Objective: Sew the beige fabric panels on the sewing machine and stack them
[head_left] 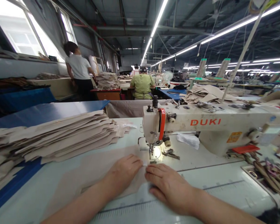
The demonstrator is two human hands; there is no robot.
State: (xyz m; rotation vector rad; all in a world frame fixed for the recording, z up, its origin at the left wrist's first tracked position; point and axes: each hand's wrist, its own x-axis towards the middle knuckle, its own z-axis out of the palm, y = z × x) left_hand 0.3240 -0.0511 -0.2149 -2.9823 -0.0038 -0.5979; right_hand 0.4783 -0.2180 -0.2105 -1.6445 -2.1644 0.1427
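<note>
A thin beige fabric piece (93, 165) lies on the pale sewing table, with my left hand (126, 172) on its right part. The fingers of that hand are together and bent down onto the fabric's edge; its thumb is hidden. Just to the right is my right hand (169, 185), its fingertips at the same edge and its thumb apart and lower down. Both hands are in front of the presser foot (152, 152) of a white sewing machine (182, 121). A lamp lights the needle plate (156, 152).
A tall stack of cut beige pieces (70, 137) stands at left. Small metal tools (170, 154) and a crumpled white wrapper (188, 140) lie by the machine. A tray (259, 177) of straps and rings is at right. Co-workers (142, 83) are farther back.
</note>
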